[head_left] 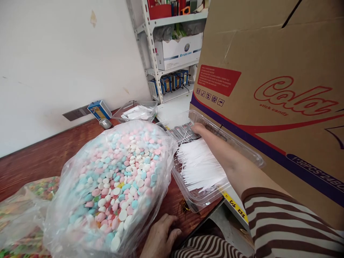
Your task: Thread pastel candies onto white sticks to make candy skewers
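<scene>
My left hand [162,234] lies on the table edge beside a large clear plastic bag, its thumb apart from the fingers, holding nothing. The bag is full of pink, blue and white candies [134,179]. My right arm stretches over a clear plastic tray [188,204]. At the tray's far end my right hand [198,128] touches a row of grey packets [181,132]; its fingers are hidden, so I cannot tell whether it grips one. A pile of thin white sticks [200,165] fills the near part of the tray.
A tall cardboard box [268,64] stands close on the right. Another bag [24,215] with small colourful pieces lies at left. Behind are a metal scoop [105,123], a blue box [99,109], a second clear tray [135,111] and white metal shelves [158,71].
</scene>
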`<state>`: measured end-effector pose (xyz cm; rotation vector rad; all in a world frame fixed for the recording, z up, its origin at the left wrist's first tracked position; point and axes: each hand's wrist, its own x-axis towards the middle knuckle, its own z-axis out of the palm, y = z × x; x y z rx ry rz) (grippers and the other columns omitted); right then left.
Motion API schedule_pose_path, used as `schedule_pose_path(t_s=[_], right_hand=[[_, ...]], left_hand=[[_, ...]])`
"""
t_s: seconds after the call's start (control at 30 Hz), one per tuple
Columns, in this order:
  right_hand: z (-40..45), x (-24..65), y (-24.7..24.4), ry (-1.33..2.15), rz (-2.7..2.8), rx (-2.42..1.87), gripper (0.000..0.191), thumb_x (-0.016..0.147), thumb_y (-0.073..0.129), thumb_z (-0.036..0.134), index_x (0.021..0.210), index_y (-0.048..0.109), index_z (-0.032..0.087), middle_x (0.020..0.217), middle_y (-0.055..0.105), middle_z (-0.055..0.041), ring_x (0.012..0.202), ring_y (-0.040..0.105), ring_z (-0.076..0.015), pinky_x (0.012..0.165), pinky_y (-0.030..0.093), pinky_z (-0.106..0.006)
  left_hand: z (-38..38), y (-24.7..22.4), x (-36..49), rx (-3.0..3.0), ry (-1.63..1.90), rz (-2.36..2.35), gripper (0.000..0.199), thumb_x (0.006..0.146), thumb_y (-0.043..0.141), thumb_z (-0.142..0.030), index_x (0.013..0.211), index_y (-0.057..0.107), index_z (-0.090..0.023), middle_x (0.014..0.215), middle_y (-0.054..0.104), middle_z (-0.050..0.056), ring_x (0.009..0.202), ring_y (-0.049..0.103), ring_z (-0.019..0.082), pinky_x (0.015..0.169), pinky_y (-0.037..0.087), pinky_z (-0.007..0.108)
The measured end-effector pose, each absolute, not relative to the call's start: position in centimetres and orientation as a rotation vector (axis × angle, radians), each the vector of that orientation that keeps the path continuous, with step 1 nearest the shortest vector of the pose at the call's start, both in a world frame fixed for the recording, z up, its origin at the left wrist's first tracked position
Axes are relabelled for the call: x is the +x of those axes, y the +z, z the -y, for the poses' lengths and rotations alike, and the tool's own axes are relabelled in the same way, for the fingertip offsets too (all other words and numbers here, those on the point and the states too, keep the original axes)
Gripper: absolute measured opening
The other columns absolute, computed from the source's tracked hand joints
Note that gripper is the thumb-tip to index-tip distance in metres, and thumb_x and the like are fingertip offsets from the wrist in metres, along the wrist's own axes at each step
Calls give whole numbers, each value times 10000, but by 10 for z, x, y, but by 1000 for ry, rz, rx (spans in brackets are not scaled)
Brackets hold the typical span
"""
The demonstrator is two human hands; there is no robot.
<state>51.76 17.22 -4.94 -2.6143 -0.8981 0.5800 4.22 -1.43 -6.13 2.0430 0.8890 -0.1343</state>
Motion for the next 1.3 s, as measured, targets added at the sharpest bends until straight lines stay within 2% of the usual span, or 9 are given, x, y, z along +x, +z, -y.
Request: schedule_pose_path(t_s=[0.3, 0.77, 0.93, 1.07, 1.17, 1.3], right_hand=[[-170, 514, -59, 760, 769, -2363, 381, 988, 647, 373, 1312, 608, 176, 1309, 632, -103, 1101, 660, -242, 919, 580, -458], [-152, 514, -44, 910, 679, -2201, 380, 987, 651, 369, 1308, 610, 171, 1305, 634, -107, 1098, 661, -241, 918, 581, -455], [-148, 510, -37, 837, 882, -2263, 379, 986, 651, 370, 1305, 612, 168, 1302, 635, -108, 1095, 662, -240, 917, 582, -452], [-149, 507, -29, 631, 1168, -2317, 377, 992, 640, 380, 1308, 609, 176, 1308, 632, -99, 1103, 657, -241, 922, 578, -461], [-151, 500, -22, 405, 1439, -2287, 464, 920, 716, 325, 1339, 588, 172, 1383, 578, -139, 1208, 596, -301, 1026, 492, -516], [-149, 481, -21, 217, 1855, -2097, 692, 736, 785, 145, 1390, 570, 217, 1455, 523, -172, 1353, 465, -368, 1178, 245, -518]], left_hand=[[12, -62, 48, 2040, -154, -872, 327, 941, 568, -254, 1238, 694, -201, 1224, 704, 97, 1146, 654, 254, 1005, 480, 348], [9, -69, 49, 2052, -146, -844, 324, 929, 564, -263, 1219, 695, -209, 1234, 708, 95, 1159, 643, 258, 1011, 475, 353], [8, -63, 52, 2057, -177, -859, 328, 926, 556, -254, 1219, 696, -205, 1208, 706, 93, 1121, 643, 247, 985, 471, 344], [10, -58, 55, 2048, -170, -865, 322, 928, 561, -251, 1218, 695, -210, 1191, 704, 85, 1099, 645, 236, 969, 470, 331], [12, -56, 57, 2049, -169, -860, 317, 924, 562, -232, 1210, 698, -213, 1176, 702, 81, 1087, 647, 230, 955, 470, 322], [13, -53, 59, 2054, -181, -864, 326, 918, 565, -207, 1217, 697, -207, 1184, 698, 85, 1097, 646, 237, 954, 473, 331]])
